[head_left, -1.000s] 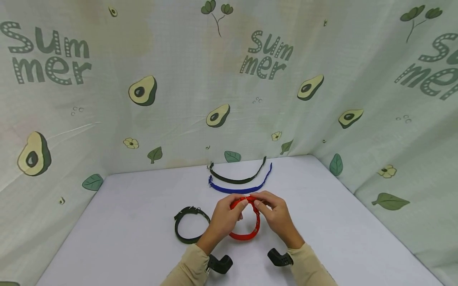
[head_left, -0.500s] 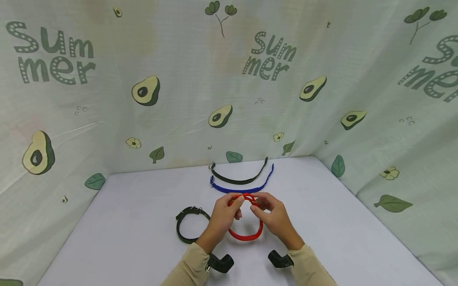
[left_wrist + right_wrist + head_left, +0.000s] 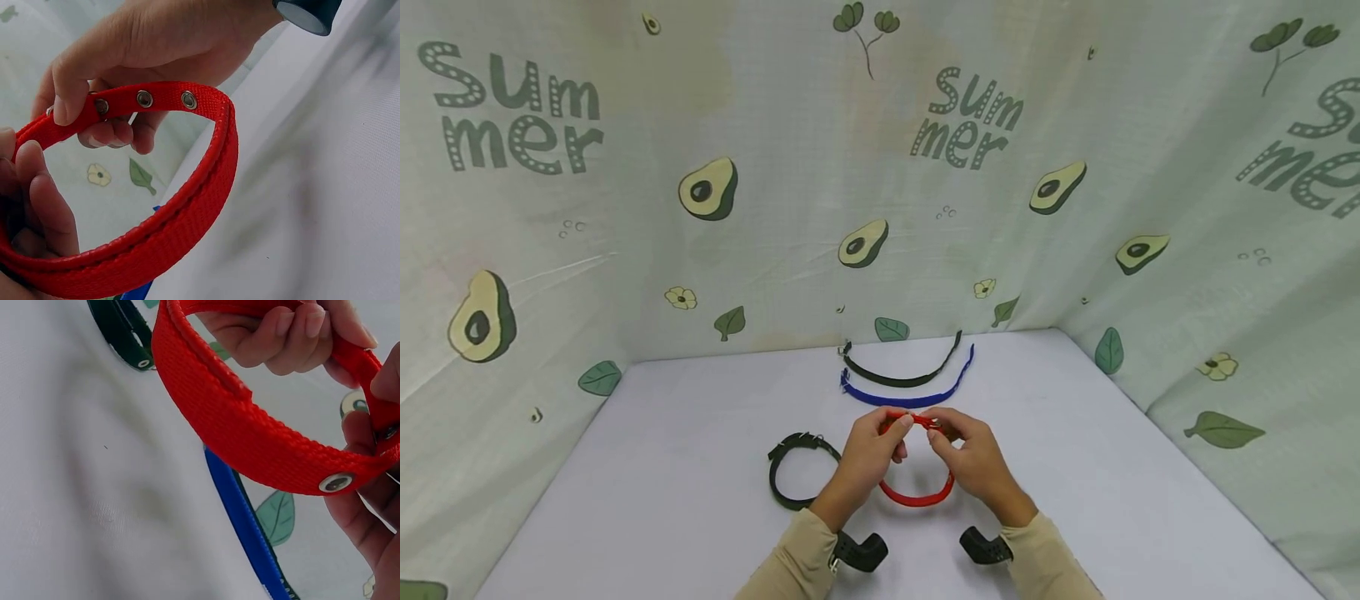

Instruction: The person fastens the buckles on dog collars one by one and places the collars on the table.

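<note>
A red collar (image 3: 917, 500) of webbing is bent into a loop above the table, between both hands. My left hand (image 3: 868, 450) pinches the far side of the loop. Close beside it, my right hand (image 3: 973, 457) pinches the strap near its metal parts. Silver eyelets line the red collar (image 3: 187, 234) in the left wrist view, where the right hand (image 3: 144, 44) has its thumb on the strap near them. Fingers of the left hand (image 3: 281, 337) curl against the red collar (image 3: 225, 431) in the right wrist view. Fingers partly hide where the ends overlap.
On the white table (image 3: 685, 467), a dark green collar (image 3: 793, 505) lies looped left of the hands. Farther back, a blue collar (image 3: 910, 402) and another dark collar (image 3: 902, 382) lie in open curves. A printed cloth (image 3: 775, 167) hangs behind.
The red strap between my hands arched up half a second ago and now lies flatter. My right fingers have shifted on the strap, and the loop's lower side has moved slightly right.
</note>
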